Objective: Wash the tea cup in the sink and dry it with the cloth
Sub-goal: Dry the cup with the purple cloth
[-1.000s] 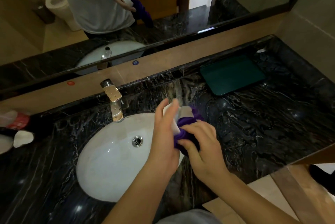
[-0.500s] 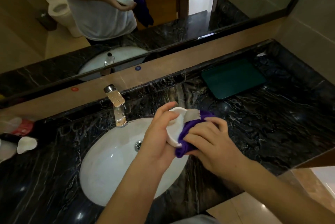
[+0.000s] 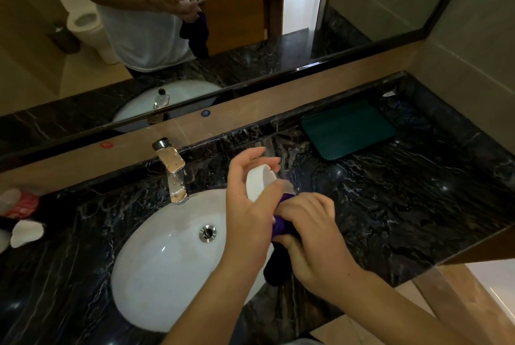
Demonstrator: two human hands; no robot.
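My left hand (image 3: 248, 205) grips a small white tea cup (image 3: 259, 181) tilted on its side, its mouth facing right, over the right rim of the white oval sink (image 3: 167, 261). My right hand (image 3: 309, 230) is closed on a purple cloth (image 3: 280, 233), bunched against the cup's lower side. A dark tail of the cloth hangs down below my right palm. Much of the cup is hidden by my left fingers.
A chrome faucet (image 3: 172, 169) stands behind the basin, no water running. A dark green tray (image 3: 348, 130) lies at the back right of the black marble counter (image 3: 404, 205). A red-and-white packet (image 3: 22, 202) and a white piece (image 3: 26, 233) sit at far left. A mirror (image 3: 195, 23) spans the wall.
The cloth has slid from the cup's mouth down to its lower side, exposing more of the white cup. My right hand moved lower; the cup tipped more upright in my left hand.
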